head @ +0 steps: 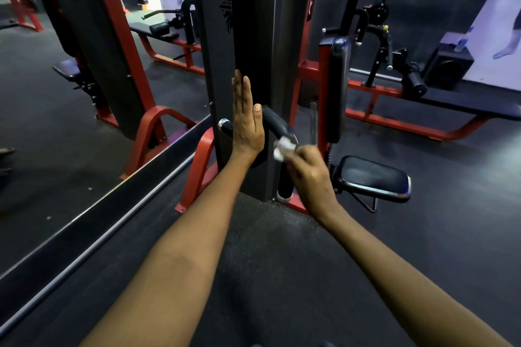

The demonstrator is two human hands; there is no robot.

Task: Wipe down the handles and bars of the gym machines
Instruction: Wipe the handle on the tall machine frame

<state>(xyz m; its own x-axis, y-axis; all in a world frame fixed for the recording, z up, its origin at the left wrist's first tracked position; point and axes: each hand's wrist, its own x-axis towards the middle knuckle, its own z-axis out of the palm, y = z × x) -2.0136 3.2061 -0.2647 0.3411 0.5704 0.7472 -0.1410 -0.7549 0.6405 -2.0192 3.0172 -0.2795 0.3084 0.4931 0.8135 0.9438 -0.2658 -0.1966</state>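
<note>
Two bare forearms reach forward over the dark speckled rubber floor (267, 248). The right hand (308, 175) has its fingers curled around a small crumpled white cloth (282, 148), holding it against the black padded handle (277, 124) that juts from the machine's tall dark grey column (253, 36). The left hand (246, 121) is flat, fingers straight and together, resting against the same handle just beside its chrome end cap (224, 122). Right of the column sit a black padded seat (375, 177) and an upright black back pad (337, 87) on a red frame. Beyond, a red-framed bench (423, 110) stands near the wall.
</note>
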